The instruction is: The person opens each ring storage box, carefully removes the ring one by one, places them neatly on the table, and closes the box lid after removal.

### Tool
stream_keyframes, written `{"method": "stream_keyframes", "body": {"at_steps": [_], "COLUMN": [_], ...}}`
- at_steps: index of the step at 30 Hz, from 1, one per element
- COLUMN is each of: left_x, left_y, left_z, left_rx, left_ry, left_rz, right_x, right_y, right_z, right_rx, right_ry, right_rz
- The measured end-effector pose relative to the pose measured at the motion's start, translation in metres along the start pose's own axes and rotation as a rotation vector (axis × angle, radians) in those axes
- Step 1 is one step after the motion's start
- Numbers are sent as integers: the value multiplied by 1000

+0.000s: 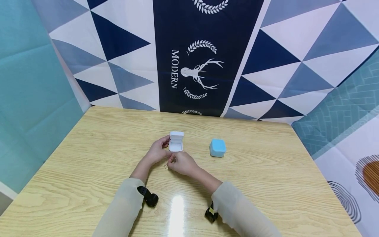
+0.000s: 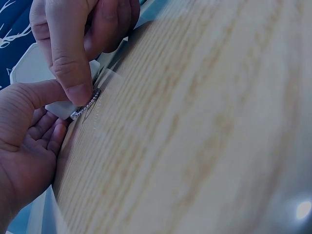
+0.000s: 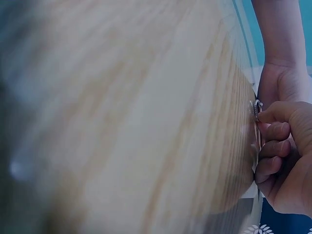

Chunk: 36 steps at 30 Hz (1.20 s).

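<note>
A small white ring box (image 1: 176, 146) stands on the table with its lid raised. My left hand (image 1: 157, 152) grips the box at its left side, the thumb along the front. Just in front of the box, my right hand (image 1: 183, 163) pinches a ring (image 1: 166, 166) between thumb and forefinger. In the left wrist view the ring (image 2: 87, 106) shows a band set with small sparkling stones, close to the tabletop. The right wrist view has the ring (image 3: 255, 111) at the right fingertips, the other fingers curled in. Part of the box is hidden behind the hands.
A light blue rounded box (image 1: 217, 147) sits on the wooden table (image 1: 103, 138) to the right of the white box. Behind the table hangs a patterned cloth (image 1: 207, 49). Bright light reflects off the tabletop near the front.
</note>
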State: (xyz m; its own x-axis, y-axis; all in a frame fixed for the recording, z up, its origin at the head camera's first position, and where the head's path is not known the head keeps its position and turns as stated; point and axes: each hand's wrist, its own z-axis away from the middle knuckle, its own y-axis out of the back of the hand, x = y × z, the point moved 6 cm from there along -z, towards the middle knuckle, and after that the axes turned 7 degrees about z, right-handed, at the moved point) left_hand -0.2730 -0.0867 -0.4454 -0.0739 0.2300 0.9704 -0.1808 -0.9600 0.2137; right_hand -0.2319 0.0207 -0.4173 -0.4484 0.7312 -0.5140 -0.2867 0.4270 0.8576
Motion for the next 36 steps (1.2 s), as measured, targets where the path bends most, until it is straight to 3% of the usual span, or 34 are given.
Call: {"method": "stream_keyframes", "body": {"at_steps": [21, 36], "left_x": [1, 2], "left_y": [0, 1], "left_z": [2, 3], "left_rx": [-2, -10], "left_ry": [-11, -7], "left_rz": [7, 7], "right_x": [0, 4], "right_y": [0, 9], "right_z": [3, 3], "right_rx": [19, -12], "right_ry": [-21, -59], "right_rz": [2, -23]}}
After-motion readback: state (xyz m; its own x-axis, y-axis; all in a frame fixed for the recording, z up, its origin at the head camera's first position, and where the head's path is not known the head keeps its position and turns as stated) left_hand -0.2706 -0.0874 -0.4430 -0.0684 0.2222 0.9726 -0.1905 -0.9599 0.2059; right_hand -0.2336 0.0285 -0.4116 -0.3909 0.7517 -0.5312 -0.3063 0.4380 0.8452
